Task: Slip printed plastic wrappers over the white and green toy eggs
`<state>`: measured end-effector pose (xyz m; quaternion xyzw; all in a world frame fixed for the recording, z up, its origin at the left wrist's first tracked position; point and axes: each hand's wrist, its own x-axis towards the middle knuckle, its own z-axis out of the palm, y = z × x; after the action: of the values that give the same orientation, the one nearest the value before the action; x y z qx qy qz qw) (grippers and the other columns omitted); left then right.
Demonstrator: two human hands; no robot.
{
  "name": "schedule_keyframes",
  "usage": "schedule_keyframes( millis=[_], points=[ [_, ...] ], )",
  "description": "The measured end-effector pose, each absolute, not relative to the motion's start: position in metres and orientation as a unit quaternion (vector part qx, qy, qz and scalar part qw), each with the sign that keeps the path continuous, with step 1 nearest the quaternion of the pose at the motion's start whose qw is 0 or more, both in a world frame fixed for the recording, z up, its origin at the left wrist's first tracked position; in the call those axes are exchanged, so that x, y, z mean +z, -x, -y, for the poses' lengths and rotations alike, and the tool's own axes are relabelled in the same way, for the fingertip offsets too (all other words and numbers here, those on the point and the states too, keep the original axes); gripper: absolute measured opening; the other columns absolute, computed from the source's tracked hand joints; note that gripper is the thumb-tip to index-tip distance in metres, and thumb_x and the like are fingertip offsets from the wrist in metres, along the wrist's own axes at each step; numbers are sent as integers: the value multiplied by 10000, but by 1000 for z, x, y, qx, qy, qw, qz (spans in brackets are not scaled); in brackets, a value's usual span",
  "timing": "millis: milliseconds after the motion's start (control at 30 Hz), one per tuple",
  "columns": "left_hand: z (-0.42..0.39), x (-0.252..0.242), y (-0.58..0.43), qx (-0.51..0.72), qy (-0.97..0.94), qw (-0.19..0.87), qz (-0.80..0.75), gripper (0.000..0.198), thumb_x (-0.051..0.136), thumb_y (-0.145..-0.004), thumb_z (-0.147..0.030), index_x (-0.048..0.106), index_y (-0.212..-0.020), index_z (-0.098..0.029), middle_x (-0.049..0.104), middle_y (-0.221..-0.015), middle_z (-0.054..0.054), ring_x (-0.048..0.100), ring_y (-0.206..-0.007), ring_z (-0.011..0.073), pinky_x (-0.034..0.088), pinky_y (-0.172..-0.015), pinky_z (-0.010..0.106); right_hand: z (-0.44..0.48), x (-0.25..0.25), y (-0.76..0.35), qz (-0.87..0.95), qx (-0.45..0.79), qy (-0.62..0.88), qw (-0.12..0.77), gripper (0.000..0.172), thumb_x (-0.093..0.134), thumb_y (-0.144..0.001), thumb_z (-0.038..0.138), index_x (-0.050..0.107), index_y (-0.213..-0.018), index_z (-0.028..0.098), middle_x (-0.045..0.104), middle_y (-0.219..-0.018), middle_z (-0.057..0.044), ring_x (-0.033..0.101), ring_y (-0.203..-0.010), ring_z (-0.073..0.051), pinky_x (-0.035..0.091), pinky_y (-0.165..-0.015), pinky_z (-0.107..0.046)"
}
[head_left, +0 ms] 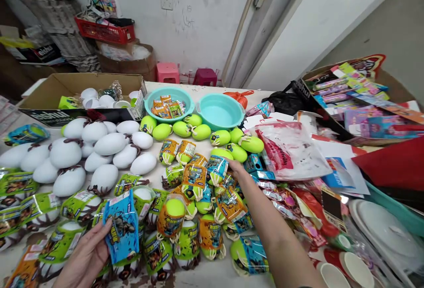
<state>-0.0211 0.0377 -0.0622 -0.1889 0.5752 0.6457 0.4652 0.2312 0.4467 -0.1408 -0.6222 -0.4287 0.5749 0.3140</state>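
My left hand [92, 244] pinches a flat blue printed plastic sleeve [122, 226] between thumb and fingers, held above several eggs in green printed wrappers. My right hand [234, 168] reaches into the pile, beside a blue-wrapped toy egg [217, 169] and close to a bare lime-green egg [221, 153]. Its fingers are mostly hidden, so whether it grips one of them cannot be made out. Around it lie green eggs in orange wrappers [194, 175] and blue wrappers. White toy eggs [110, 144] with brown claw-like parts are heaped at the left.
Behind the eggs stand a turquoise basin [189, 115] holding folded orange and green sleeves, and a second turquoise basin [220, 124]. A cardboard box [66, 80] with white egg pieces is at back left. Packaged goods, a plastic bag [288, 151] and paper cups [356, 268] crowd the right.
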Motion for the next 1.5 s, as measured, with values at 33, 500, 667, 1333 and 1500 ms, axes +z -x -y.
schedule_keyframes(
  millis=[33,500,667,1333,1500],
  points=[
    [-38,-62,22,646,186,462,-579,336,727,-664,-108,689,-990,-185,745,-990,60,709,-892,254,617,-727,339,-446,-136,-232,417,579,620,327,447,840,-623,294,596,-938,93,681,-850,-113,653,-741,-225,569,-618,-341],
    [-34,-17,35,626,-14,577,-525,241,777,-685,-290,708,-872,-155,737,-881,44,666,-771,174,547,-689,259,-229,-31,-229,311,776,381,394,635,791,-473,342,612,-1079,275,688,-993,-51,646,-911,-252,534,-807,-418],
    [-27,2,28,607,-118,636,-461,312,731,-733,-348,707,-977,-156,733,-931,53,647,-824,209,525,-749,313,-121,-51,-162,182,862,353,314,648,709,-562,677,629,-1059,268,669,-1116,-56,522,-1201,-276,408,-1028,-475],
    [39,-24,95,509,-118,684,-510,411,801,-631,-415,740,-881,-94,727,-787,107,638,-653,175,512,-686,314,-37,-76,-124,188,920,342,29,538,805,-572,497,644,-972,177,707,-1003,-117,675,-899,-286,555,-744,-420],
    [36,-22,97,471,-163,692,-523,341,794,-628,-397,732,-801,-110,704,-726,80,626,-634,168,496,-692,311,-39,-76,-122,244,923,297,-34,485,756,-649,372,609,-1074,191,695,-1019,-87,682,-801,-238,557,-653,-353]
  ],
)
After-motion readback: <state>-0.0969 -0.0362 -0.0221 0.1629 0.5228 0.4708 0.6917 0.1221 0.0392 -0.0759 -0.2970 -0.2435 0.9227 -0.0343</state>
